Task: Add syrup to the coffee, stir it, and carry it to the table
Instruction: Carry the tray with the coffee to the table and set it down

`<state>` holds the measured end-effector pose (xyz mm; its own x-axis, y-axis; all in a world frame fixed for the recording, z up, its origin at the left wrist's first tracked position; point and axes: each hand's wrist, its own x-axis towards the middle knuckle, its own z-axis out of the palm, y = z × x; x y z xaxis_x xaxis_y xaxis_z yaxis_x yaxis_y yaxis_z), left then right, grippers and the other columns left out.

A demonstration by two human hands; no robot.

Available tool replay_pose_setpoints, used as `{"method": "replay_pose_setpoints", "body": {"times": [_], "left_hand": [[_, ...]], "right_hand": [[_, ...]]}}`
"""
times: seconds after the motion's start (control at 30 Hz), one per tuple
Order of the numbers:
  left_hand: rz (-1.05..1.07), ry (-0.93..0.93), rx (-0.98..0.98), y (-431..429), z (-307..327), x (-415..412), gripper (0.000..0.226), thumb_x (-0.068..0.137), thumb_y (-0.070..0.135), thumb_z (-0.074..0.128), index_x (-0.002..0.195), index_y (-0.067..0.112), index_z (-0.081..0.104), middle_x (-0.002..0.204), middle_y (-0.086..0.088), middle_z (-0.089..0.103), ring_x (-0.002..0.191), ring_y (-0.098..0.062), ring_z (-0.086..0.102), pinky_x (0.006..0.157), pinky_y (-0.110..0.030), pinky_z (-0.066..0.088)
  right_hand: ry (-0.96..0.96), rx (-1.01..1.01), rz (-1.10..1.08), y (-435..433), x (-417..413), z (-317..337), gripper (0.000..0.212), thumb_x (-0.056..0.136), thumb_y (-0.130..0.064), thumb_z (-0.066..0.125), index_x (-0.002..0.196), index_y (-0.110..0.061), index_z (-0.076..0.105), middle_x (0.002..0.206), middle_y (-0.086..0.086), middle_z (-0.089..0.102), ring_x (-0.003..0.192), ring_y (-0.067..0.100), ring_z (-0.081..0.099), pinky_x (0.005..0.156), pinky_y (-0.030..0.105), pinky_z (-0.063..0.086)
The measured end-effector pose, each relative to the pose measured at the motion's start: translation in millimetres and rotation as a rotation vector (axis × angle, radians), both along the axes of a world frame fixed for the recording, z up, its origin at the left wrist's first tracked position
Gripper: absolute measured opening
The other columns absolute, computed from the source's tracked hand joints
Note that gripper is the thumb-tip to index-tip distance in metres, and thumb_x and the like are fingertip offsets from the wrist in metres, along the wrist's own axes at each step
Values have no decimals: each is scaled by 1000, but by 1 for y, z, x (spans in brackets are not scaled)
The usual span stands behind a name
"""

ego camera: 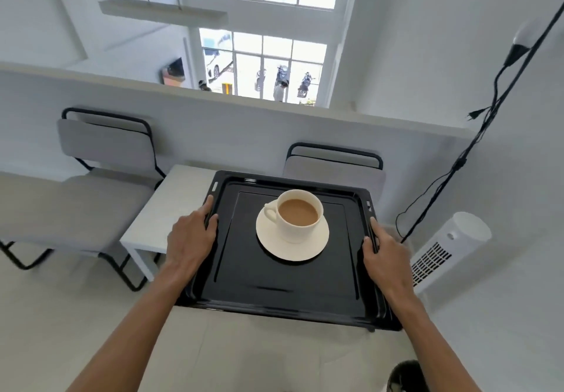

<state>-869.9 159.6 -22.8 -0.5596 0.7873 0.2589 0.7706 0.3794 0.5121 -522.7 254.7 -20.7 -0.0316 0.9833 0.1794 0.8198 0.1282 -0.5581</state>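
Note:
A white cup [297, 223] of milky coffee stands upright on a white saucer [305, 248], its handle to the left. Both sit toward the far half of a black tray [274, 288]. My left hand [190, 236] grips the tray's left rim and my right hand [384, 254] grips its right rim. The tray is held level in the air, its far part over a small white table [171, 205].
A grey bench chair [91, 184] stands left of the table and another grey chair [335, 162] behind it. A white tower fan [448, 248] and black cables [457, 162] are at the right by the wall. A low white wall [213, 116] runs behind.

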Motion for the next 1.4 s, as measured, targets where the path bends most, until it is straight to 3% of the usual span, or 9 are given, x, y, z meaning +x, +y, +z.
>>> {"method": "replay_pose_setpoints", "body": {"times": [0.2, 0.27, 0.4, 0.57, 0.73, 0.9, 1.07, 1.27, 1.4], "left_hand": [[108, -43, 3, 30, -9, -59, 47, 99, 30, 56, 146, 23, 54, 91, -20, 74, 91, -44, 66, 73, -46, 52], [144, -39, 2, 40, -12, -79, 47, 99, 30, 56, 146, 23, 54, 91, -22, 74, 92, -45, 66, 76, -47, 52], [223, -34, -4, 60, -23, -117, 48, 99, 31, 55, 146, 24, 53, 86, -21, 74, 88, -43, 67, 75, -45, 53], [273, -53, -15, 85, -39, -167, 48, 99, 29, 56, 147, 23, 52, 73, -17, 72, 76, -40, 68, 69, -42, 52], [288, -72, -33, 112, -55, -224, 49, 99, 31, 55, 148, 24, 51, 60, -12, 68, 66, -38, 67, 65, -43, 52], [261, -96, -40, 145, -72, -287, 48, 100, 30, 55, 147, 24, 51, 41, 11, 45, 39, -4, 42, 53, -31, 39], [224, -137, -71, 182, -87, -344, 48, 100, 30, 54, 148, 25, 51, 47, 4, 51, 54, -29, 60, 60, -38, 47], [191, -157, -79, 229, -119, -403, 48, 101, 28, 54, 148, 24, 50, 40, 0, 47, 39, -21, 49, 51, -34, 44], [168, -135, -99, 265, -151, -441, 48, 101, 28, 55, 149, 25, 49, 44, -5, 52, 41, -24, 51, 51, -33, 42]], "right_hand": [[19, -22, 131, 68, -71, -12, 52, 104, -21, 53, 155, -18, 45, 89, 15, 77, 70, 25, 70, 76, 42, 59], [47, -21, 176, 91, -95, -17, 52, 104, -20, 54, 155, -16, 45, 86, 14, 78, 58, 21, 68, 67, 40, 61], [49, -25, 251, 136, -143, -25, 51, 104, -18, 55, 153, -14, 46, 51, 3, 62, 43, 17, 57, 51, 33, 54], [45, -57, 297, 177, -201, -34, 51, 103, -18, 54, 153, -15, 46, 49, 1, 58, 46, 16, 58, 53, 35, 48], [39, -76, 295, 205, -261, -47, 50, 103, -17, 55, 152, -15, 48, 43, -4, 52, 38, 8, 50, 39, 13, 36], [53, -116, 266, 233, -320, -70, 51, 103, -17, 54, 153, -16, 46, 46, 5, 58, 37, 15, 49, 43, 25, 46], [94, -147, 225, 258, -376, -97, 52, 104, -17, 54, 155, -16, 43, 51, 10, 63, 38, 23, 52, 43, 33, 53], [111, -146, 168, 291, -431, -130, 51, 104, -17, 54, 154, -17, 45, 46, 5, 55, 36, 16, 43, 43, 17, 36], [88, -151, 121, 313, -464, -163, 52, 103, -17, 55, 154, -20, 45, 42, -9, 35, 36, 8, 34, 41, 18, 33]]}}
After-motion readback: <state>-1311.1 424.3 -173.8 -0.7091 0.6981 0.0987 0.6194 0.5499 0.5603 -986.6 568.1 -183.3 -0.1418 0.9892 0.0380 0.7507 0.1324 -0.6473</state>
